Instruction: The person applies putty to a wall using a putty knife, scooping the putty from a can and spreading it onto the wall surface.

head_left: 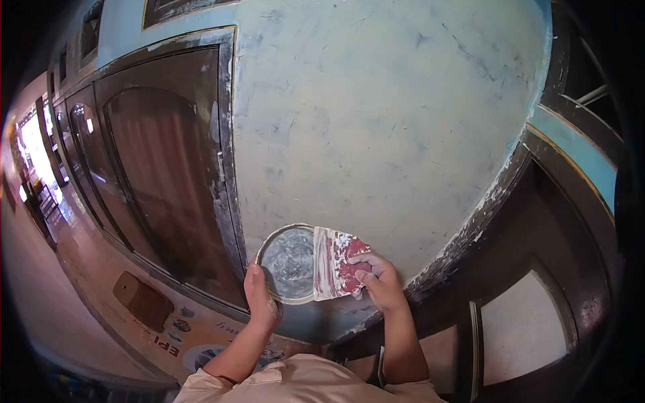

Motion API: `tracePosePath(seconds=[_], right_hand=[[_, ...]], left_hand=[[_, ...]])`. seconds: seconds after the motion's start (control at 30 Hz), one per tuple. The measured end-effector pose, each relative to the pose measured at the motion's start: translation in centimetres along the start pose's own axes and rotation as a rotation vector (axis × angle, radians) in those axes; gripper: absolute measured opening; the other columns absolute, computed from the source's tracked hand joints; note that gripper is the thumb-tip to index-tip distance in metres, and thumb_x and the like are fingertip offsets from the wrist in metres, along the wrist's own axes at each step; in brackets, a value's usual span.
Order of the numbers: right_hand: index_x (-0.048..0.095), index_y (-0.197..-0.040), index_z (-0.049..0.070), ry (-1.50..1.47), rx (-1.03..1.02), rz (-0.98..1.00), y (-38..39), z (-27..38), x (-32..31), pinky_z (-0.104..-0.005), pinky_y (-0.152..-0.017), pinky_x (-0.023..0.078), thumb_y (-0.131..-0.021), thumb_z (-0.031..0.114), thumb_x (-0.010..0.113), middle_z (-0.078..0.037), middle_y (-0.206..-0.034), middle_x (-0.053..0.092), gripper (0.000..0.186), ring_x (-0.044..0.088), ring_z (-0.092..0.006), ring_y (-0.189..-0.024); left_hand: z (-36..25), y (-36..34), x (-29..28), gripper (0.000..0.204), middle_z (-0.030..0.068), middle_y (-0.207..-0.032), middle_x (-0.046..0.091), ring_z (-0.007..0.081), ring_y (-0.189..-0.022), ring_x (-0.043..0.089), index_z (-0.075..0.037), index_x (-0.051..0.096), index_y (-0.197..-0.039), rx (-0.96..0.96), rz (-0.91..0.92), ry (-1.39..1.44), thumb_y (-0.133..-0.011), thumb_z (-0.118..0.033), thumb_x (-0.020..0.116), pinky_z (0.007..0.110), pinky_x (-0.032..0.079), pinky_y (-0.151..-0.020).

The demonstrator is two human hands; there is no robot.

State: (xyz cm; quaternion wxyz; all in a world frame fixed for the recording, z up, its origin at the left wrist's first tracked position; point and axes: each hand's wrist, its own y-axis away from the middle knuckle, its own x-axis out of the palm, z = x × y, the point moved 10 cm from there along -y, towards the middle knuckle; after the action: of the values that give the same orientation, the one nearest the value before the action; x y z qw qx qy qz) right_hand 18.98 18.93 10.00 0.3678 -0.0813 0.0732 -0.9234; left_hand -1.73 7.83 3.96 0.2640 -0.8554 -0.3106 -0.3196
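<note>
**Red spreader overlaps the right side of a round shallow pan**

The spreader lies to the pan's right, covering part of its right-hand rim; whether the two actually touch or one merely passes in front of the other cannot be told. The spreader's broad, white-smeared edge runs nearly straight up and down in the view, facing left over the pan, while its grip end points right. The pan is turned open toward the camera and, being round, shows no long axis; a grey, swirled smear covers its inside.

The person's left hand is closed on the pan's lower left rim, thumb on the near side, its other fingers mostly hidden behind. The right hand is clamped on the spreader's right end, and white residue marks its fingers. The hands are apart, with both items between them, in front of the lower part of a patchy, pale wall. The left is the nearer to the pan, the right to the spreader.

Counted: two hands, one pan, one spreader and one wall facing the person. One glazed brown door stands left of that wall, and one dark panelled door right of it. One brown stool-like object is on the floor at lower left.
</note>
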Motion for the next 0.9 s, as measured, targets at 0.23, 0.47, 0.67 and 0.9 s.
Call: tracePosePath(seconds=[0.23, 0.47, 0.67, 0.9], right_hand=[[0.058, -0.112, -0.002, -0.022, 0.002, -0.086, -0.3, 0.0, -0.3, -0.0229, -0.049, 0.048, -0.091, -0.001, 0.053, -0.004, -0.080, 0.058, 0.022, 0.057, -0.0087, -0.061], [0.057, -0.111, -0.002, -0.006, -0.109, -0.311, -0.5, 2.0, -2.9, -0.0243, -0.051, 0.050, -0.093, 0.001, 0.052, -0.002, -0.076, 0.056, 0.019, 0.056, -0.0090, -0.057], [0.029, -0.141, 0.004, 0.218, -0.609, -0.574, 2.1, 8.2, -3.0, -0.0268, -0.057, 0.053, -0.093, 0.000, 0.052, -0.013, -0.110, 0.056, 0.054, 0.061, -0.0154, -0.079], [0.021, -0.140, -0.005, 0.249, -0.585, -0.494, 2.3, 6.4, -2.9, -0.0320, -0.088, 0.049, -0.094, 0.007, 0.058, -0.016, -0.118, 0.055, 0.060, 0.059, -0.0188, -0.101]], left_hand=[[-0.1, 0.6, 0.0, 0.057, 0.0108, -0.125, 0.054, 0.0192, -0.114, 0.052, 0.004, 0.045, -0.133, 0.039, 0.069, -0.070, -0.100, -0.043, 0.047, 0.034, 0.039, -0.101], [0.5, 1.0, 0.4, 0.058, 0.0121, -0.124, 0.056, 0.0195, -0.114, 0.053, 0.005, 0.046, -0.131, -0.043, 0.179, -0.097, -0.100, -0.043, 0.047, 0.034, 0.040, -0.101], [1.1, 1.1, 0.7, 0.057, 0.0119, -0.121, 0.058, 0.0201, -0.111, 0.055, 0.003, 0.048, -0.130, -0.204, 0.114, -0.060, -0.100, -0.044, 0.046, 0.034, 0.042, -0.099], [2.4, 1.0, 0.3, 0.049, 0.0121, -0.120, 0.058, 0.0191, -0.110, 0.056, 0.003, 0.049, -0.128, -0.305, 0.075, -0.019, -0.102, -0.038, 0.042, 0.034, 0.043, -0.097]])
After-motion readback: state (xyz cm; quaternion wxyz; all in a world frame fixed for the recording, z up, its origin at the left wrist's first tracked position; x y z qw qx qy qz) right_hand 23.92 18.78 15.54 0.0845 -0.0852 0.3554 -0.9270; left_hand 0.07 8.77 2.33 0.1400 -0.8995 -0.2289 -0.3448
